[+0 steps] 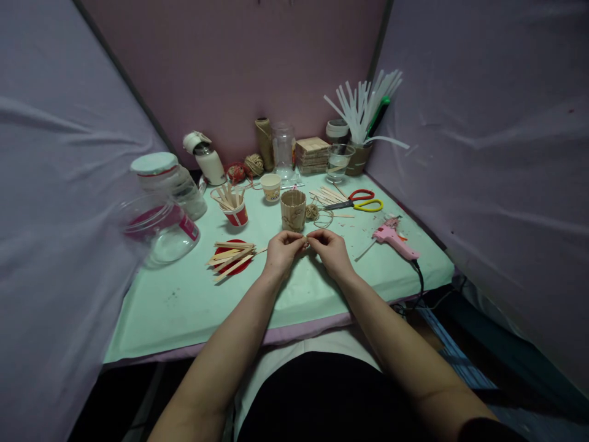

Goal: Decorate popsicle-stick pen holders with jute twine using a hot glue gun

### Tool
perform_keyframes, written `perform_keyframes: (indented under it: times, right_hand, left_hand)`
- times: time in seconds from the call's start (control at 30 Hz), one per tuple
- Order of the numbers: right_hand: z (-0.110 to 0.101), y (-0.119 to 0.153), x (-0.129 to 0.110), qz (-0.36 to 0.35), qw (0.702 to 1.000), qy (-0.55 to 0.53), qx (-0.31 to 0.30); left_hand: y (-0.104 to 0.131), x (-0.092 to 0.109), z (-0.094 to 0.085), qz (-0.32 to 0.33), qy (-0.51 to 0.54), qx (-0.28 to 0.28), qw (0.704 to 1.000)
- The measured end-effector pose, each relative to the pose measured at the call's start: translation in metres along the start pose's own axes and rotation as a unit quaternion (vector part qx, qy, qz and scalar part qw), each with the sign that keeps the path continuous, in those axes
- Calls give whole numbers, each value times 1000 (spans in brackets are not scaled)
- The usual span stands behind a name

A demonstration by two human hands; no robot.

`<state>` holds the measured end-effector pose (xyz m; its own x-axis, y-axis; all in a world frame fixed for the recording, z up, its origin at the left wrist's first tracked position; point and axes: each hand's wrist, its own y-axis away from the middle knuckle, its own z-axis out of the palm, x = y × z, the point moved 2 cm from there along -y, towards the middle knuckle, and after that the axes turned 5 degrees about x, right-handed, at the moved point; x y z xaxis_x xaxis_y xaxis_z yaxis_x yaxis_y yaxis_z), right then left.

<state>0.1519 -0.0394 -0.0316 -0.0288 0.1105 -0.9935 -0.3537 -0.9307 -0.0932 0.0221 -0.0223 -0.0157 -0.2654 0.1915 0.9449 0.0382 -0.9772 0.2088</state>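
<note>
My left hand point(281, 250) and my right hand point(330, 250) meet above the front middle of the table, thumbs and fingertips pinched together. Something small is between them, too hidden to name. Just behind the fingertips stands a brown cup point(293, 210) with a ribbed, stick-like wall and a pink bit at its rim. A small ball of twine point(311, 212) lies right of that cup, its loose strand curling over the cloth. Left of my left hand, flat wooden sticks point(232, 258) are heaped over a red lid point(246, 264); a thin stick end shows beside my wrist.
A pink glue gun point(396, 241) lies at right, its cord over the edge. Scissors point(354, 201) rest near thin sticks. A red-and-white cup point(237, 215) holds sticks. Clear jars point(168, 239) stand left; twine rolls, a bottle point(210, 164) and glue sticks point(361, 110) line the back.
</note>
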Motion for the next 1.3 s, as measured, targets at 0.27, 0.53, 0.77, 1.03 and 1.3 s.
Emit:
perform_keyframes:
  times: [0.27,0.53,0.77,1.03,1.3]
  right_hand:
    - [0,0,-2,-1,1000,2,6]
    - [0,1,-1,11,1000,-21,15]
    - [1,0,0,16,999,-40,27]
    - [0,2,-5,-10,1000,-13,6]
    - [-14,9,-10,-96,995,27,30]
  left_hand:
    - [0,0,0,16,-14,2,1000]
    - [0,0,1,-11,10,-8,1000]
    - [0,1,-1,-33,30,-19,999]
    - [0,1,-1,15,4,-24,1000]
    - [-1,2,-4,84,-122,-45,988]
